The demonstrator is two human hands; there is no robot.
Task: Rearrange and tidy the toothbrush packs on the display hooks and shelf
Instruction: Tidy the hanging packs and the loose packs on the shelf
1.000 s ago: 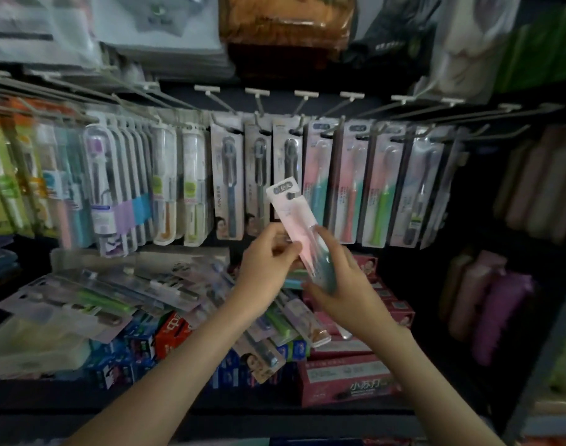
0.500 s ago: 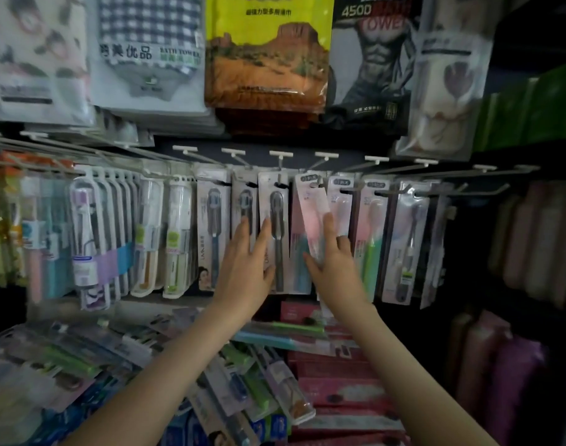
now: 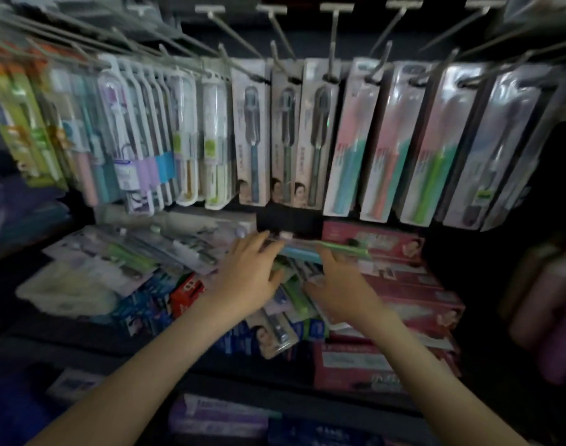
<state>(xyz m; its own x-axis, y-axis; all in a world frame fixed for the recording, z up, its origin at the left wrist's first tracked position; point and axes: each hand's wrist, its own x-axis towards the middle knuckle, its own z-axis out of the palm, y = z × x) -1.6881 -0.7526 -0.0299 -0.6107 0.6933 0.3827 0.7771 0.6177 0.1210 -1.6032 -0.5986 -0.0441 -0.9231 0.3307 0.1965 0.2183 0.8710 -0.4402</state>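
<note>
Toothbrush packs point(image 3: 346, 136) hang on seven centre hooks point(image 3: 333, 37); below them, left hand point(image 3: 246, 278) and right hand point(image 3: 339, 284) spread open over the shelf pile point(image 3: 140, 252), fingertips touching one loose pack point(image 3: 310, 249).

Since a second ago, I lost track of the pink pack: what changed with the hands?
Both hands let go of the pink pack, now hanging on its hook, and dropped to the shelf. The left hand and right hand now reach onto loose packs lying there. The other hanging rows look unchanged.
</note>
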